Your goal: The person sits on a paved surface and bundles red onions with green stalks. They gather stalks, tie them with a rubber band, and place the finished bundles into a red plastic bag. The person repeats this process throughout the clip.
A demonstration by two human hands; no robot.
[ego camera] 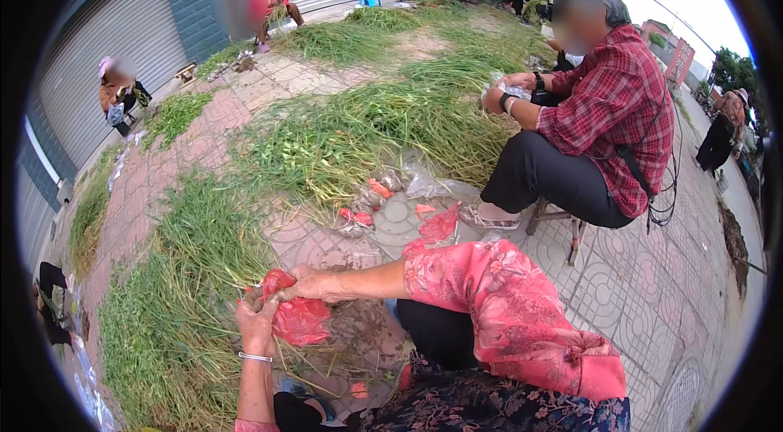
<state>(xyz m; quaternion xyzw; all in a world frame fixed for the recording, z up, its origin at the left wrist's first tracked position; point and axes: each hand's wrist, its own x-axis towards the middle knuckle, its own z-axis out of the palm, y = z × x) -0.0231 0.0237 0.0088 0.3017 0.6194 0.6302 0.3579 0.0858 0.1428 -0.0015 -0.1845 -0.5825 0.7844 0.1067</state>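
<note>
A thin red plastic bag [301, 320] hangs between my two hands in the head view, low and left of the middle. My left hand [258, 323], with a silver bangle at the wrist, grips a soil-brown clump at the bag's upper left. From the right, my right hand [310, 285] pinches the red plastic against that same clump. Fingers and plastic hide most of the clump, and I cannot tell whether it is roots. Long green stalks [202, 285] lie in a pile just beyond and left of my hands. Loose soil [367, 331] covers the paving below.
Several bagged root clumps [370, 196] lie ahead, near loose red plastic [439, 224]. On the right a co-worker [605, 95] sits on a low stool [566, 227], holding clear plastic. A larger heap of stalks [367, 132] spreads across the paving. Other people sit along the shutters [116, 46].
</note>
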